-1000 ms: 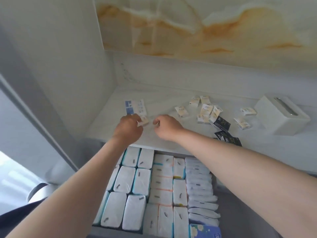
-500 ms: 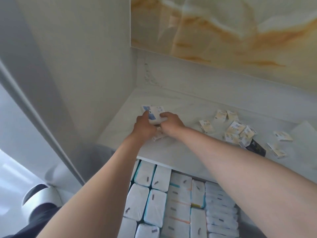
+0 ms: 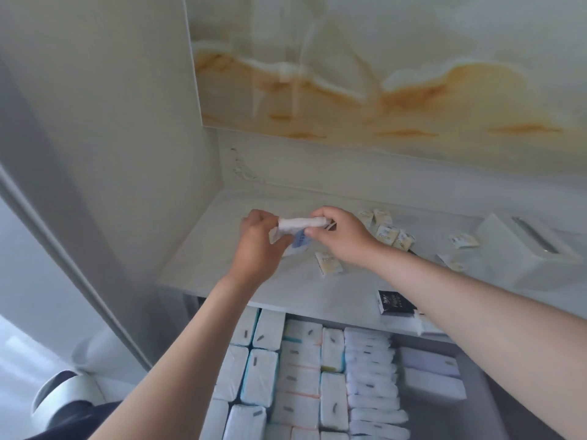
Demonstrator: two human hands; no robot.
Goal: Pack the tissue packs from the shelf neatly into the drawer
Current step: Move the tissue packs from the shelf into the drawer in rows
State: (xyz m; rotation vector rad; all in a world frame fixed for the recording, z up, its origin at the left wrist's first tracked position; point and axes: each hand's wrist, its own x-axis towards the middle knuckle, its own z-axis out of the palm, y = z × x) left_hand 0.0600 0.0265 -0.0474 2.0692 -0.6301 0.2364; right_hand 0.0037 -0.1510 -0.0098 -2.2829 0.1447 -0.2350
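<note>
- White and blue tissue pack [image 3: 301,224] is held up over the shelf [image 3: 203,268], pinched between both our hands.
- Our left hand [image 3: 257,246] has fingers curled tight on its left end; our right hand [image 3: 340,236] grips the right end the same way.
- Small cream packs [image 3: 386,233] lie scattered on the shelf near the right hand; a black pack [image 3: 395,301] sits at the shelf's front edge.
- Below, the open drawer [image 3: 495,408] holds rows of white packs [image 3: 301,376].
- A white dispenser box [image 3: 521,246] stands at the right.
</note>
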